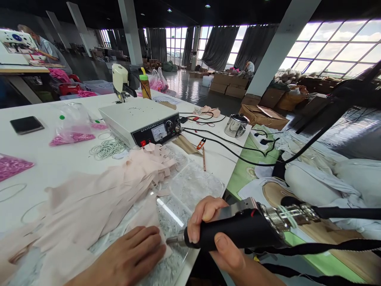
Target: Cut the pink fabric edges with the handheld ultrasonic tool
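Note:
My right hand (229, 254) is wrapped round the black body of a handheld ultrasonic cutter (235, 228), with its metal tip pointing left. That tip rests at the edge of a pale pink fabric piece (148, 216). Pressed flat on the same fabric is my left hand (131, 256), fingers lying close together just left of the tip. Beneath it, a grey marbled sheet (196, 182) with a glossy surface covers part of the table. A heap of cut pale pink fabric strips (101, 192) spreads to the left. A control box (143, 119) with a dial meter stands behind.
Black cables run right from the box. Orange thread snips (201, 143), a pencil (204, 159) and a lidded metal mug (236, 125) lie toward the table's right edge. At left are rubber bands (108, 149), a phone (26, 124) and a bag of pink pieces (71, 123).

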Motion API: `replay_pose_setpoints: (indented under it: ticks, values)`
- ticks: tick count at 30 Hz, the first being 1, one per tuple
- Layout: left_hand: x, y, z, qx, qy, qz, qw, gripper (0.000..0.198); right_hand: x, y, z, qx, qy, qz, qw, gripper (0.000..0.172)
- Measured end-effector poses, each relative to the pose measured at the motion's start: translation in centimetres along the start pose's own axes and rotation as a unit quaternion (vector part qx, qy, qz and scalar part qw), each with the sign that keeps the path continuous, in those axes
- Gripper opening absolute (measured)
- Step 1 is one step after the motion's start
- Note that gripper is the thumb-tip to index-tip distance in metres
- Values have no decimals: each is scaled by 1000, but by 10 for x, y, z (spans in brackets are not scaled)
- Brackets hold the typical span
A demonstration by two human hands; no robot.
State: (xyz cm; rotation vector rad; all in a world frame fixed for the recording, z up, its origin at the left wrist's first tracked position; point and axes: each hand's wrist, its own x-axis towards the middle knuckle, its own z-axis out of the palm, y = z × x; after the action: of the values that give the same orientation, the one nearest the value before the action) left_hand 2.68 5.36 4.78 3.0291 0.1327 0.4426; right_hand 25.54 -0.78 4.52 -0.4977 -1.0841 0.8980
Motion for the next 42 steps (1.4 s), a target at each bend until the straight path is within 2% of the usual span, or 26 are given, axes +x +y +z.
replay_pose_setpoints:
  ticks: [8,10,12,13,16,18,20,21,22,24,26,28,30,32,34,38,42]
  values:
    - [6,1,-4,-8,11,0,1000,42,4,-8,3,-1,10,13,1000,21]
    - [5,0,-3,-7,6,1,1000,42,6,-21,5,-30,18,56,998,23]
    - [5,0,-3,-7,3,4,1000,41,9,-37,8,-99,8,150,984,23]
    - [5,-1,-3,-7,-2,6,1000,40,10,-45,9,-113,5,173,978,23]
    - [3,-1,-3,-7,-19,7,1000,41,13,-61,11,-114,1,191,975,27]
    - [2,-2,-3,-7,-33,5,999,42,14,-60,11,-127,-7,198,972,25]
    - [1,-1,-3,-10,-40,2,999,42,13,-50,10,-136,-10,185,973,23]
    - [0,-1,-3,-12,-40,2,999,41,12,-41,8,-123,-1,158,980,23]
    - [0,-1,-4,-14,-36,1,999,41,11,-31,6,-86,19,90,992,27]
    - [1,-1,-5,-16,-29,-1,999,41,9,-11,3,-34,10,35,999,23]
    - [2,-1,-6,-15,-29,-1,999,41,8,2,1,-14,-6,8,1000,20]
    - [3,-1,-6,-12,-35,-1,999,41,8,3,2,-13,-10,6,1000,20]
    - [2,-1,-6,-14,-41,-1,999,42,9,-6,5,-22,4,23,999,20]
    - [1,-1,-5,-15,-47,0,999,44,10,-18,9,-45,19,68,996,20]
    - [-1,-1,-3,-12,-54,3,998,45,11,-24,12,-78,13,143,987,20]
    - [-1,-2,-1,-8,-50,4,999,43,11,-9,10,-48,23,44,998,22]
    - [1,-2,0,-15,-10,-6,1000,38,10,12,4,-30,-15,8,999,17]
